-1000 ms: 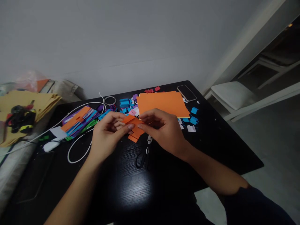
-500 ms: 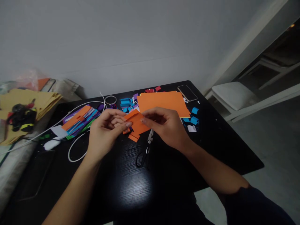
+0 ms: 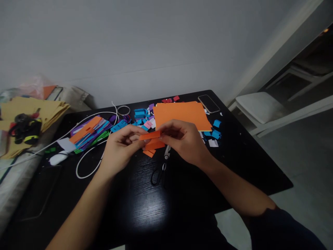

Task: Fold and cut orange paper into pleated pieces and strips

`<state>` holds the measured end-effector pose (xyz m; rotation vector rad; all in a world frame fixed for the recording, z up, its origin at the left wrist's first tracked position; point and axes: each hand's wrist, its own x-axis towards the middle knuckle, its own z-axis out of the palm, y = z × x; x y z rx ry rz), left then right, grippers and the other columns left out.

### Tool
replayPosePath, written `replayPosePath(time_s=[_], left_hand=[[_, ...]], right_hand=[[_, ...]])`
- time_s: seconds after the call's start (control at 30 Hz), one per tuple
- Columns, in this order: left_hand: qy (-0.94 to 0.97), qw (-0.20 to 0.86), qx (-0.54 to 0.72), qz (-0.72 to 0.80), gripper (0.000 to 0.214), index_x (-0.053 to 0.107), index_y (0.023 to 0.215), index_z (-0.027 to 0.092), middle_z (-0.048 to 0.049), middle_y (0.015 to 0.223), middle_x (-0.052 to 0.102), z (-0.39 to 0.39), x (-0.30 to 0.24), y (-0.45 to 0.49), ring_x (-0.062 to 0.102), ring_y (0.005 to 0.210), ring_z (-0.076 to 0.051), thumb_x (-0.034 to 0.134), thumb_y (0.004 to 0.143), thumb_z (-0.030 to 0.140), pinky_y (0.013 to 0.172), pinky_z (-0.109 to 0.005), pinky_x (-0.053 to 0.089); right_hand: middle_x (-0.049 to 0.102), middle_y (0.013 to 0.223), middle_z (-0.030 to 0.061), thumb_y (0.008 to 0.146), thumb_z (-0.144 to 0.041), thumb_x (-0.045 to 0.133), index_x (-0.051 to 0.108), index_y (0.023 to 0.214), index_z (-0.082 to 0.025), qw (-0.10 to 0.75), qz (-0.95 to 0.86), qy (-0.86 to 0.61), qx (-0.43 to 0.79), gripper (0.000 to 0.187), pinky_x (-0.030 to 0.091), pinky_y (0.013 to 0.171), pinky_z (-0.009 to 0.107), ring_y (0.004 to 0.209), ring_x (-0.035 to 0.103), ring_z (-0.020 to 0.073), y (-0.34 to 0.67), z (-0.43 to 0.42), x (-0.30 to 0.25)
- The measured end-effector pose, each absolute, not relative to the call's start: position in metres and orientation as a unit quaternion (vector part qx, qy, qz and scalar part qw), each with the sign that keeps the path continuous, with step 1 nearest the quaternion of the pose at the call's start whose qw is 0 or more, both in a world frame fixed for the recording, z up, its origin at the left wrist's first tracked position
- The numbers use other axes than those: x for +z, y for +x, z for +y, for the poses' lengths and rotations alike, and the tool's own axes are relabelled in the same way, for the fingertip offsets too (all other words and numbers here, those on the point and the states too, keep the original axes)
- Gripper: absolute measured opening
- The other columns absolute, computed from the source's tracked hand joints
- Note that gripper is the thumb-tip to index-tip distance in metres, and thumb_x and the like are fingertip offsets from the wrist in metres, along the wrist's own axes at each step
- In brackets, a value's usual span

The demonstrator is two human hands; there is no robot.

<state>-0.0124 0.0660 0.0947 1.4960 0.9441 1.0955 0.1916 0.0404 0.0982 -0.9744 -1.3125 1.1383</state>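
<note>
Orange paper [image 3: 154, 143] spans left fingers [image 3: 135, 146] and right fingers [image 3: 170, 140], both closed on its ends.

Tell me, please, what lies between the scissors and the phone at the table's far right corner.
In the head view, the right hand, pinching small orange paper, and the large orange sheet appear between them.
</note>
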Motion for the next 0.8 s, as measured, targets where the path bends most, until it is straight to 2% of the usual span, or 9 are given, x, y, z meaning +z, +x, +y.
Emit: replayPosePath(time_s=[0.33,0.53,0.6,0.67,0.73,0.8], left_hand=[[0.619,0.610,0.398,0.294,0.014,0.075,0.091,0.020,0.0008,0.069,0.074,0.072,0.088,-0.023,0.069,0.056,-0.011,0.085,0.083,0.023,0.056,-0.018,0.057],[0.656,0.594,0.366,0.289,0.018,0.071,0.098,0.018,-0.0009,0.070,0.073,0.074,0.092,-0.025,0.069,0.059,-0.012,0.080,0.087,0.028,0.059,-0.020,0.056],[0.700,0.543,0.335,0.320,0.019,0.069,0.101,0.018,-0.0017,0.073,0.072,0.078,0.091,-0.027,0.069,0.062,-0.013,0.075,0.090,0.031,0.060,-0.023,0.055],[0.777,0.441,0.257,0.368,0.012,0.068,0.097,0.018,-0.0020,0.079,0.072,0.083,0.085,-0.028,0.068,0.068,-0.015,0.068,0.093,0.029,0.063,-0.025,0.053],[0.856,0.310,0.131,0.393,0.008,0.068,0.093,0.020,-0.0023,0.087,0.072,0.088,0.075,-0.028,0.068,0.076,-0.016,0.061,0.093,0.019,0.069,-0.027,0.052],[0.891,0.226,0.038,0.392,0.018,0.068,0.093,0.021,-0.0042,0.096,0.072,0.091,0.062,-0.026,0.069,0.086,-0.020,0.056,0.089,0.008,0.077,-0.031,0.052]], right_hand=[[0.078,0.085,-0.0003,0.079,-0.019,0.081,0.080,0.086,-0.022,0.496,-0.529,-0.380,0.574,0.008,0.060,0.081,0.031,0.081,0.074,0.0149,0.197,0.041,0.103],[0.079,0.086,0.0016,0.076,-0.026,0.086,0.081,0.084,-0.021,0.503,-0.536,-0.395,0.551,0.011,0.062,0.081,0.033,0.083,0.075,0.0173,0.201,0.045,0.100],[0.079,0.087,0.0018,0.074,-0.023,0.086,0.080,0.085,-0.021,0.522,-0.532,-0.414,0.523,0.012,0.062,0.083,0.033,0.085,0.075,0.0175,0.205,0.052,0.097],[0.079,0.088,0.0022,0.071,-0.021,0.086,0.079,0.086,-0.020,0.536,-0.514,-0.431,0.513,0.016,0.062,0.086,0.034,0.088,0.076,0.0181,0.210,0.060,0.092],[0.078,0.087,0.0021,0.067,-0.021,0.087,0.076,0.085,-0.019,0.540,-0.491,-0.446,0.518,0.021,0.062,0.086,0.035,0.087,0.076,0.0186,0.214,0.067,0.087],[0.075,0.084,0.0005,0.065,-0.021,0.088,0.071,0.088,-0.019,0.539,-0.472,-0.466,0.520,0.029,0.062,0.081,0.036,0.082,0.075,0.0181,0.216,0.071,0.083]])
